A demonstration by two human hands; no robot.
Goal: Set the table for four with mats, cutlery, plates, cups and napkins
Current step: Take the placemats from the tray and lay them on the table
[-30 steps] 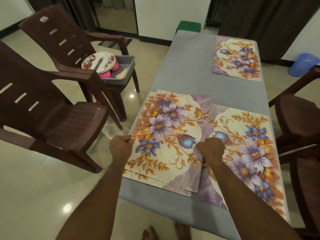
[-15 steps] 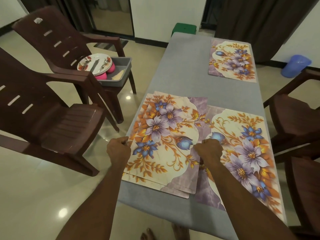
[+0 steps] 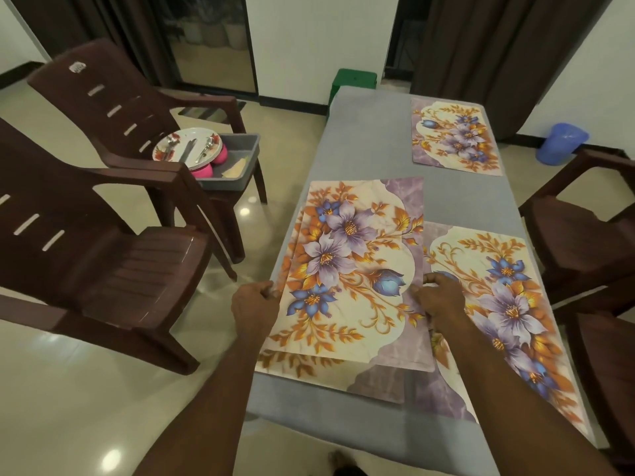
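Mats — your top mat [image 3: 354, 269] lies lengthwise away from you on a stack at the table's [image 3: 364, 132] near-left; left hand [image 3: 254, 305] and right hand [image 3: 439, 298] pinch its side edges — the empty far-left place is straight ahead.

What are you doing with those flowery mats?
A person is setting the long grey table. The left hand and the right hand each grip a side edge of the top floral rectangular mat, which lies on another like it at the table's near left. Two more floral mats already lie flat: one at the near right, one at the far right. The floral-rimmed plate with cutlery on it waits in a grey tub on a brown plastic chair.
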